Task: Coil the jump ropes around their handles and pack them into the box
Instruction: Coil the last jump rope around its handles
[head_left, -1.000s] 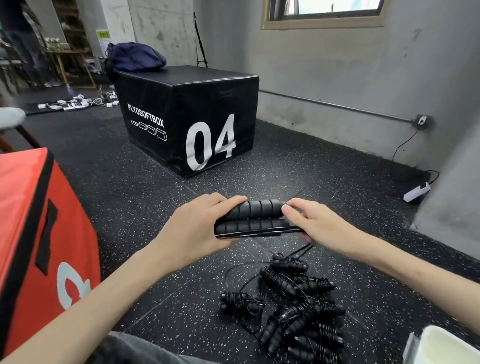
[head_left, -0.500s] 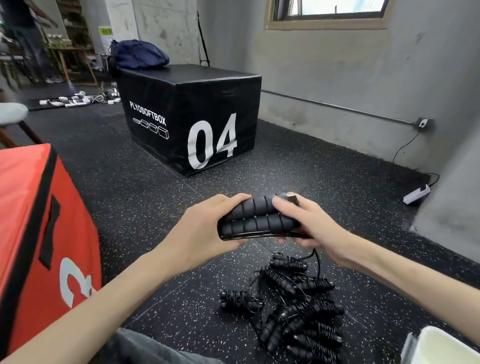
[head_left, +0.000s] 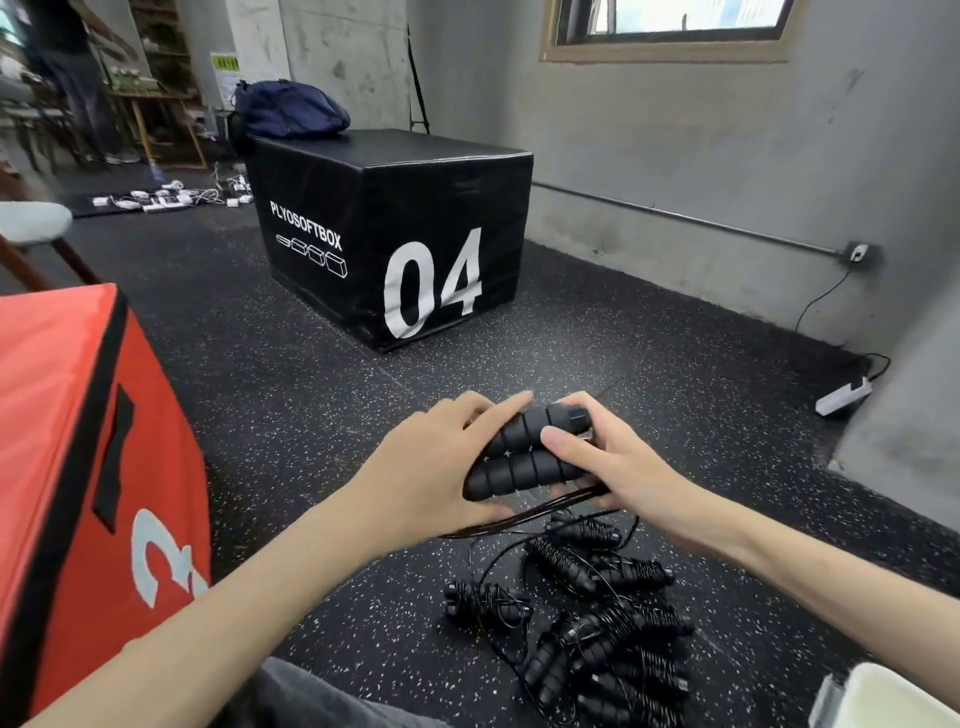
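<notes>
Jump rope handles (head_left: 524, 452), two black ribbed grips side by side, sit clamped between your hands above the floor (head_left: 311, 415). Your left hand (head_left: 436, 467) wraps the near end, fingers over the top; your right hand (head_left: 613, 462) pinches the far end, thumb on the upper grip. Thin cord (head_left: 519, 517) trails loose underneath, only a few strands gathered.

Risks: the cord is slick and springy, so if you ease tension the turns likely slide off the ribs and unwind. The two grips may also roll apart if the left hand slackens. The hanging cord runs down toward the pile of coiled ropes (head_left: 597, 613) just below; it could snag there and drag a finished bundle loose.

Hard to tell: how much cord is left to wind, and whether it is tangled with the pile. The pile is cut off at the bottom edge. A white container (head_left: 893, 696) shows only a corner at bottom right; can't confirm it's the box or what's inside.
</notes>
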